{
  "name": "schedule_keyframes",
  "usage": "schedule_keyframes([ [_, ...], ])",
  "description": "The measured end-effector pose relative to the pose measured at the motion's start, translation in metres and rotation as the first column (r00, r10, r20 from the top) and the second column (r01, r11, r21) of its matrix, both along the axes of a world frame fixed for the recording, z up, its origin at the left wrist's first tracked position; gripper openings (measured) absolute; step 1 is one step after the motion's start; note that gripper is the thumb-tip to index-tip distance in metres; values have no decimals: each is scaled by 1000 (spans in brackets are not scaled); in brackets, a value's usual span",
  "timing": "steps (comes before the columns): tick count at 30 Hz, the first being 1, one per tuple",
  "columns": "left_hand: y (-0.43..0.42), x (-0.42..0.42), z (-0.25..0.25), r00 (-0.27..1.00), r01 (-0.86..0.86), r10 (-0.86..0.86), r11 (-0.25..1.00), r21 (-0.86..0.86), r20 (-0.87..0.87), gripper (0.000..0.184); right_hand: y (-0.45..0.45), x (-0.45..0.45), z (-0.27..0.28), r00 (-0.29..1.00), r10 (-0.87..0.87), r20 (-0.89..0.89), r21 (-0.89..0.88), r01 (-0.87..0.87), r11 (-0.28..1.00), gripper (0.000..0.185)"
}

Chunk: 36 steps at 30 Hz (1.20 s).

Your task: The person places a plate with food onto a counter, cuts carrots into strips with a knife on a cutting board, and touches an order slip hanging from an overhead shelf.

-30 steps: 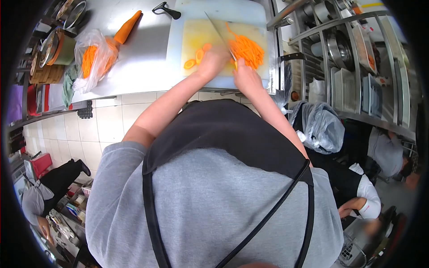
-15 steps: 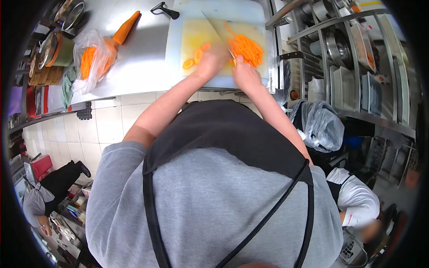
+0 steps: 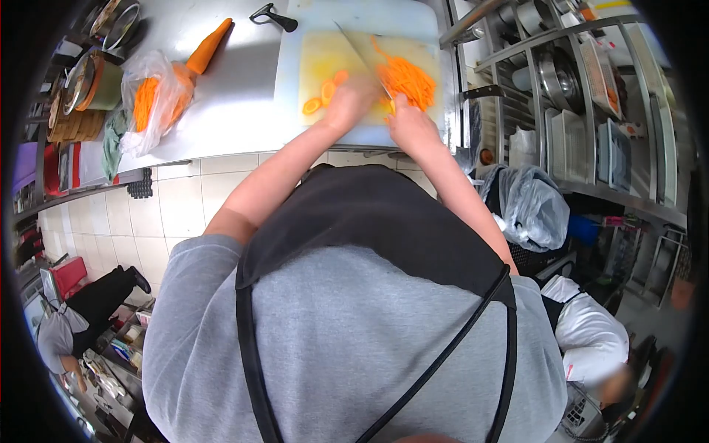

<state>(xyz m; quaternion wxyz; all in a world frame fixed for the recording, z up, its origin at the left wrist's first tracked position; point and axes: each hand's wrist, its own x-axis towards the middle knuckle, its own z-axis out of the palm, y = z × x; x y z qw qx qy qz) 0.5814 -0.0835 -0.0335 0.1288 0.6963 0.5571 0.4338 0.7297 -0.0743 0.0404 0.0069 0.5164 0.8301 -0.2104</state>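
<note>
A knife (image 3: 356,50) is held by its handle in my right hand (image 3: 413,127), which is closed around it. Its blade slants up and to the left across the yellowed cutting board (image 3: 317,55). My left hand (image 3: 351,105) is blurred, its fingers curled down over carrot slices (image 3: 327,90) just left of the blade. Several slices show past its left side; those under the fingers are hidden. Carrot shreds (image 3: 410,80) lie in a pile right of the blade, above my right hand.
A black-handled peeler (image 3: 284,22) lies behind the board's left side. Further left are a whole carrot (image 3: 210,46) and a plastic bag (image 3: 156,103) with shredded carrot. Another knife handle (image 3: 483,91) sticks out at the right edge. Metal racks (image 3: 546,111) stand right; two people work behind.
My right hand has shifted slightly right and down with the knife. The left hand stays over the slices. The person at lower right has leaned a little.
</note>
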Motion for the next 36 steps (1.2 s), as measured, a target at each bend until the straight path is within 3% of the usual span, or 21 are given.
schedule_keyframes([
  [3, 1, 1, -7, 999, -36, 36, 999, 1, -14, 6, -19, 5, 19, 999, -22, -42, -29, 21, 999, 25],
  [8, 0, 2, -3, 999, -34, 31, 995, -91, -39, 7, -8, 1, -21, 998, -29, -51, 10, 30, 1000, 25],
  [15, -1, -1, -9, 997, -40, 40, 999, -4, 61, 8, -4, -1, -17, 999, -32, -9, -19, 31, 999, 25],
  [24, 2, -1, -11, 995, -87, 84, 995, -50, -50, 7, -11, 2, 9, 1000, 7, 30, -4, -7, 1000, 26],
  [28, 3, 0, -9, 995, -86, 83, 995, -54, -58, 7, -12, 2, -16, 999, -39, -18, 11, 39, 999, 26],
  [33, 3, 0, -6, 998, -68, 68, 998, -18, -1, 7, 6, -3, -24, 999, 40, -20, 59, -39, 997, 26],
  [36, 3, -2, -9, 996, -85, 85, 995, -49, -1, 7, -2, -2, 5, 1000, 22, 7, -21, -22, 1000, 26],
])
